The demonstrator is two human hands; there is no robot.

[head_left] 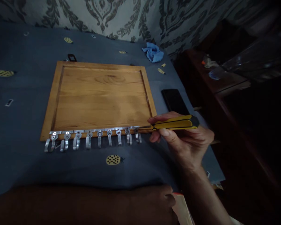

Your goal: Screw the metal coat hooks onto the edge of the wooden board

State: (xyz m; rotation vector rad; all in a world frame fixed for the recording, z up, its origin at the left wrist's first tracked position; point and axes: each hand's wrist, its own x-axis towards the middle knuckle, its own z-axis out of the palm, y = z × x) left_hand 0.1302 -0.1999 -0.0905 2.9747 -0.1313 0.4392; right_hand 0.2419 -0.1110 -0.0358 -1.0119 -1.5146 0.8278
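My right hand (pixel 189 142) is closed around a yellow and black screwdriver (pixel 176 122). The screwdriver lies nearly level, its thin shaft pointing left and its tip at the right end of a silver metal hook rail (pixel 99 132). Several curved hooks hang from this rail along the near edge of a framed wooden panel (pixel 103 97), and screw heads show on them. My left hand (pixel 162 200) is low in the view, dark and in shadow, with its fingers curled. Beside its fingertips shows a pale thing with a red edge (pixel 184 209); whether the fingers grip it is unclear.
A grey-blue cloth with pineapple prints (pixel 25 109) covers the table. Right of the panel lies a black phone (pixel 174 100). At the back are a crumpled blue cloth (pixel 153 52) and a small dark loop (pixel 71 57). Dark wooden furniture (pixel 224 84) stands at the right.
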